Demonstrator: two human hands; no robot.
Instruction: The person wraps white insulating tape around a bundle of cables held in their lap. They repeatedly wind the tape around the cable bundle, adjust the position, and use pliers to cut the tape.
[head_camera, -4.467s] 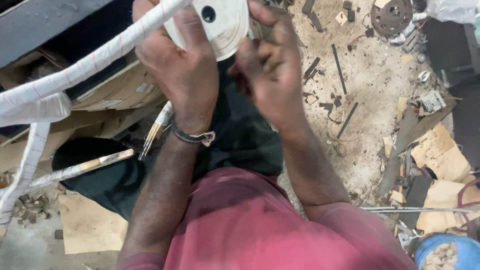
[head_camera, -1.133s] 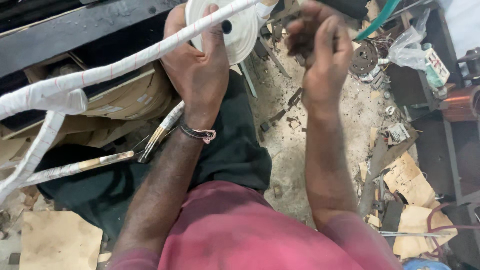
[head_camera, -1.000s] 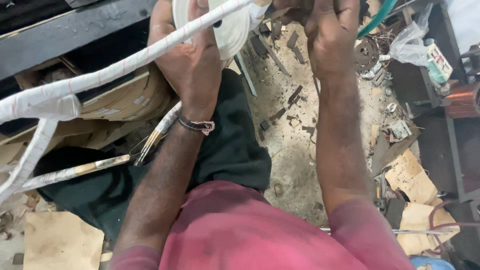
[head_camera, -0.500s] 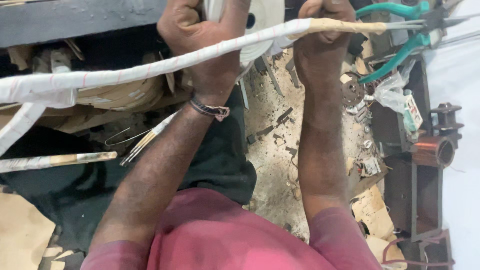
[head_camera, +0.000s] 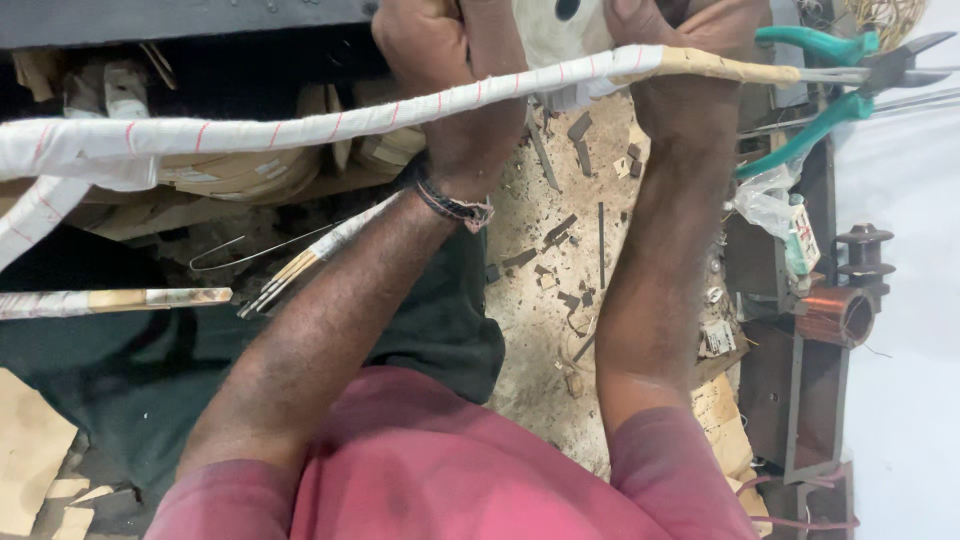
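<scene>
My left hand (head_camera: 440, 60) grips the white tape roll (head_camera: 560, 25) at the top; my right hand (head_camera: 680, 70) is closed around the tape-wrapped conductor bundle (head_camera: 400, 105) running between them. Slack tension could loosen the wrapping near the bare end.

Your left hand (head_camera: 440, 60) closes around a roll of white tape (head_camera: 560, 25) at the top of the view, a dark bracelet (head_camera: 455, 208) at its wrist. Your right hand (head_camera: 690, 30) sits just beside it, its grip shut on the long bar wrapped in white tape (head_camera: 330, 120), which runs across in front of both forearms. Past your right hand the bar's wrap turns tan. Green-handled pliers (head_camera: 830, 90) lie to the right, near a copper coil (head_camera: 835, 315). Below, the dusty floor (head_camera: 560, 330) holds scattered scraps.
</scene>
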